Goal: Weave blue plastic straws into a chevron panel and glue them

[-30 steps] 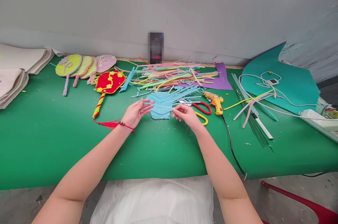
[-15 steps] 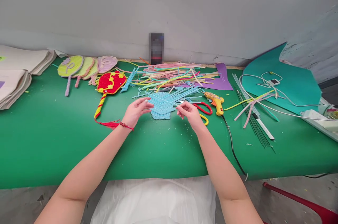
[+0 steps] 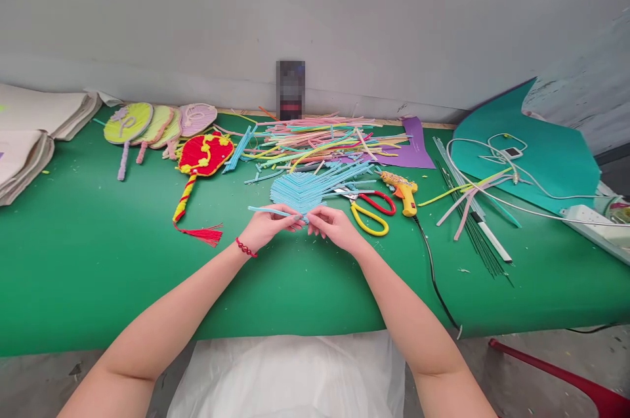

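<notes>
Left hand (image 3: 268, 226) pinches a thin blue strip (image 3: 266, 210) between thumb and fingers, and the strip pokes out on the side away from the other hand. Right hand (image 3: 335, 229) has its fingers bunched close and its tips meet the left fingertips, but I cannot tell if it grips the strip too. Both hands sit at the near tip of the blue woven leaf (image 3: 301, 189), which lies flat on the green table (image 3: 98, 273) just past the fingers. I think the strip could slip out, because it is so thin and held only by fingertips. A hard pull might drag the leaf or tug its rows loose, since nothing holds it down. The scissors (image 3: 367, 208) lie just past the right hand and a finger could bump the blades. The glue gun (image 3: 401, 189) is a bit farther that way, and its black cord (image 3: 433, 273) runs beside the right arm, so an elbow could catch it and yank the gun. Now the counting: two hands, one strip being held, one woven leaf, one glue gun, one red bracelet (image 3: 245, 247) on the left wrist. I see one red scissor handle and one yellow one, maybe one pair, maybe two. Far past the left hand lies one red fan (image 3: 204, 152), and at least three pale fans (image 3: 128, 121) overlap beyond it.
</notes>
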Demonstrator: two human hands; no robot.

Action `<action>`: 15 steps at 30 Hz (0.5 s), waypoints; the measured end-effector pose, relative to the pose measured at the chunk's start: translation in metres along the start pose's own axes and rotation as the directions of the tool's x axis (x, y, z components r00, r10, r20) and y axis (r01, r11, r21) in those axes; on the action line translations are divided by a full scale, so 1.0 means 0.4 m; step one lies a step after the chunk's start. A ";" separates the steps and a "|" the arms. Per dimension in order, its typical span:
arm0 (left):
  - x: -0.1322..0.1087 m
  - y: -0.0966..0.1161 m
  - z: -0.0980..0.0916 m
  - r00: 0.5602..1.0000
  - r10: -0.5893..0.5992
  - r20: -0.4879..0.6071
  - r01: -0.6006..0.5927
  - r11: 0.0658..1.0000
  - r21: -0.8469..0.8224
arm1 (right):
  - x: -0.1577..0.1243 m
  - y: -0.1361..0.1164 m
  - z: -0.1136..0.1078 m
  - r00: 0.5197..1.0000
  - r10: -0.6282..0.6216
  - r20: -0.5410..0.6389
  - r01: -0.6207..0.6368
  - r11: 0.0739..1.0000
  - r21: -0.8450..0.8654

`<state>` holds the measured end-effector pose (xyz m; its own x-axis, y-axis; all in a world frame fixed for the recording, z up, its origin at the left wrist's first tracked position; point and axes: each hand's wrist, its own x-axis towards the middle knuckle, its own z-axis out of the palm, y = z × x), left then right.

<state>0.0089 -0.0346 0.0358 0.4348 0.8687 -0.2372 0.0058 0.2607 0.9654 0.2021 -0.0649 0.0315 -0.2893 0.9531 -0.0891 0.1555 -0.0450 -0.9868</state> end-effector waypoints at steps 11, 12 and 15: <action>-0.007 -0.006 0.021 0.983 0.122 -0.140 -0.106 0.988 0.115 | 0.000 -0.003 -0.007 1.000 0.009 -0.014 -0.011 0.991 -0.137; -0.008 -0.005 0.020 0.983 0.126 -0.137 -0.109 0.987 0.121 | -0.001 -0.007 -0.009 1.000 0.011 -0.019 -0.014 0.985 -0.170; -0.008 0.004 0.015 0.989 0.105 -0.109 -0.096 0.992 0.084 | -0.007 -0.021 -0.016 0.999 0.002 -0.042 -0.013 0.960 -0.278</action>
<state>0.0129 -0.0397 0.0387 0.3327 0.9318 -0.1453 0.0402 0.1400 0.9893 0.2077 -0.0654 0.0408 -0.2492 0.9647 -0.0848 0.4159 0.0275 -0.9090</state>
